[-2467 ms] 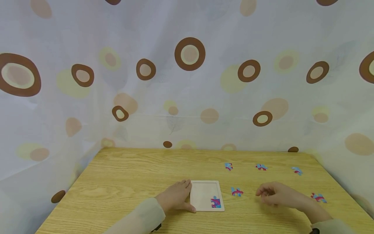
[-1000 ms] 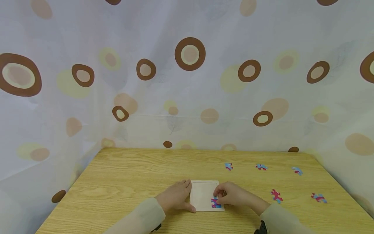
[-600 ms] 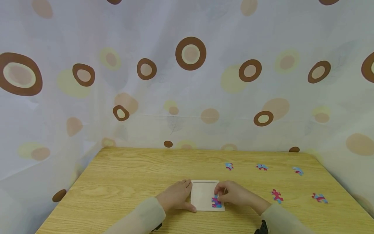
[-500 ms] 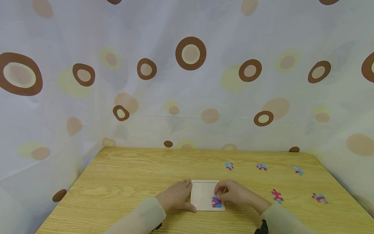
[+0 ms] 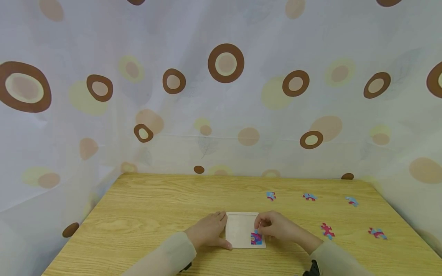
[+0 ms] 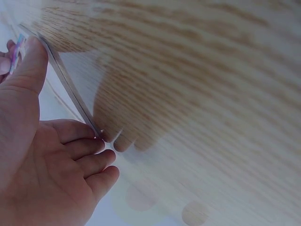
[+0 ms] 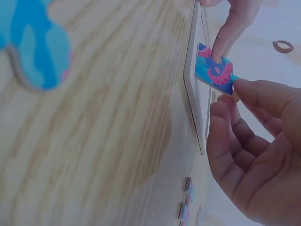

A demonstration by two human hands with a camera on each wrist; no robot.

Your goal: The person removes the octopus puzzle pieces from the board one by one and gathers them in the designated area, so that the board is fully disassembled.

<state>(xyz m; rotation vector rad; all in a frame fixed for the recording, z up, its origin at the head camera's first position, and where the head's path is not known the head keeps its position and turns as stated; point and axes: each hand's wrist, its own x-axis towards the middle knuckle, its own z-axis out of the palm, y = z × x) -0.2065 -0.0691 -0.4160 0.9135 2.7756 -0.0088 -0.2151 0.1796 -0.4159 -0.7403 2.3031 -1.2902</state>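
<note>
A shallow white puzzle tray [image 5: 238, 230] lies on the wooden table near its front. My left hand [image 5: 210, 231] rests along the tray's left edge, its fingers extended at the far corner and its thumb by the near corner. In the tray's near right corner sits a pink, blue and purple jigsaw piece [image 5: 256, 239]. My right hand [image 5: 276, 227] pinches this piece at its blue tab between thumb and finger; the right wrist view shows the jigsaw piece [image 7: 215, 70] tilted up, with a left fingertip or thumb beside it.
Loose jigsaw pieces lie to the right: a red one [image 5: 327, 230], a blue-red one [image 5: 377, 233], and along the back a row of three [image 5: 271, 196]. Close to the right wrist camera is a large blue piece [image 7: 40, 44]. A patterned curtain [image 5: 221, 115] stands behind the table.
From the right of the table, my right hand has moved left onto the tray's piece. The hand now covers where another piece lay; the red piece has come into view. My left hand stays put.
</note>
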